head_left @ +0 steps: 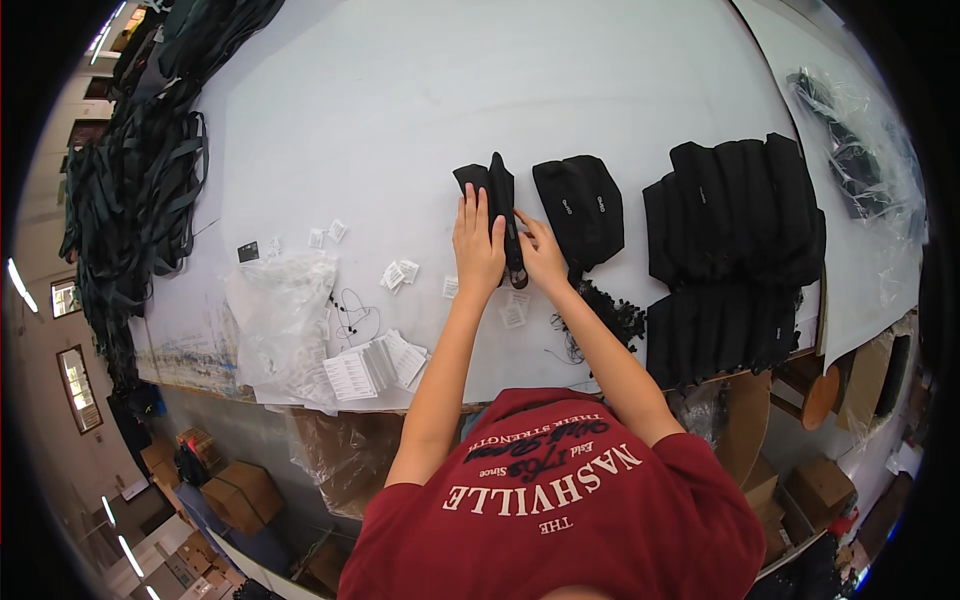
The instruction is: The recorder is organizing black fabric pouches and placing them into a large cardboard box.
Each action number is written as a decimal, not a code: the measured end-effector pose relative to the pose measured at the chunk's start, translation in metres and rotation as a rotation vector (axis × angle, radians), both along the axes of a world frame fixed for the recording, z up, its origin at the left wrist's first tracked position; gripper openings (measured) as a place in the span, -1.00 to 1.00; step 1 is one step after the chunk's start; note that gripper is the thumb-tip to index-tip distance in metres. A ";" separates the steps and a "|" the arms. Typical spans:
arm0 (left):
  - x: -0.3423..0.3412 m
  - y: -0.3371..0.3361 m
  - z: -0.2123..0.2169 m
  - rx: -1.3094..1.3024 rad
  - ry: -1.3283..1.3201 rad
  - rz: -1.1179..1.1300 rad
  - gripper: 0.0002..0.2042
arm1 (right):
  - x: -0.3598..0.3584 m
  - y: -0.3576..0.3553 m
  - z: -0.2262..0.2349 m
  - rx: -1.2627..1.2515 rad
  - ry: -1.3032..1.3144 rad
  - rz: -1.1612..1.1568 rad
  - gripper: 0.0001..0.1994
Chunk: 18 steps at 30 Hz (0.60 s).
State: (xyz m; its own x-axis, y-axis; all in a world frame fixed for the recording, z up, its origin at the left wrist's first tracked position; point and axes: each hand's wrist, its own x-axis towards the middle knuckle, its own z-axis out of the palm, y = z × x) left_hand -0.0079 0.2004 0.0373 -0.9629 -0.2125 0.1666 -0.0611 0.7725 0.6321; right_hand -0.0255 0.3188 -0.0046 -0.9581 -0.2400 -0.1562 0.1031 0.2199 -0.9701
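Note:
A black fabric pouch (500, 190) lies on the white table in front of me, folded into a narrow upright shape. My left hand (478, 245) rests along its left side with the fingers stretched out flat. At the pouch's right edge, the bent fingers of my right hand (541, 255) press against the fabric, gripping it. Just right of it is another black pouch (585, 215) with small light marks. Small white tags (514, 310) lie below my hands, and a tangle of black tag cords (610, 318) sits beside my right forearm.
Stacked black pouches (730, 215) fill the right side. To the left are a clear plastic bag (280, 310), a spread stack of white printed cards (372, 366), and loose small tags (400, 274). Dark straps (140, 190) hang heaped over the far-left edge. Cardboard boxes (242, 496) stand below the table.

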 end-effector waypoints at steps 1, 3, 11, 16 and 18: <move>-0.001 0.001 0.001 -0.001 0.001 -0.001 -0.42 | 0.001 0.001 0.002 -0.126 0.047 -0.001 -0.55; -0.004 0.004 0.004 0.022 -0.082 0.040 -0.39 | 0.004 0.002 0.005 -0.182 -0.001 0.043 -0.55; -0.002 0.003 0.007 -0.070 -0.114 0.055 -0.35 | -0.014 0.041 0.049 0.539 0.528 -0.360 -0.36; -0.002 0.001 0.001 -0.035 -0.067 0.059 -0.38 | -0.016 0.069 0.035 0.554 0.222 -0.202 -0.26; -0.004 0.002 0.000 -0.036 -0.066 0.049 -0.41 | -0.012 0.057 0.033 0.410 0.224 -0.239 -0.31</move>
State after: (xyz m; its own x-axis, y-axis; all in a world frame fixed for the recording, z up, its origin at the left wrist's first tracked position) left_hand -0.0116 0.2026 0.0371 -0.9605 -0.2546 0.1119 -0.1398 0.7899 0.5970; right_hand -0.0377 0.3762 0.0288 -0.9993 0.0278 0.0234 -0.0029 0.5818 -0.8133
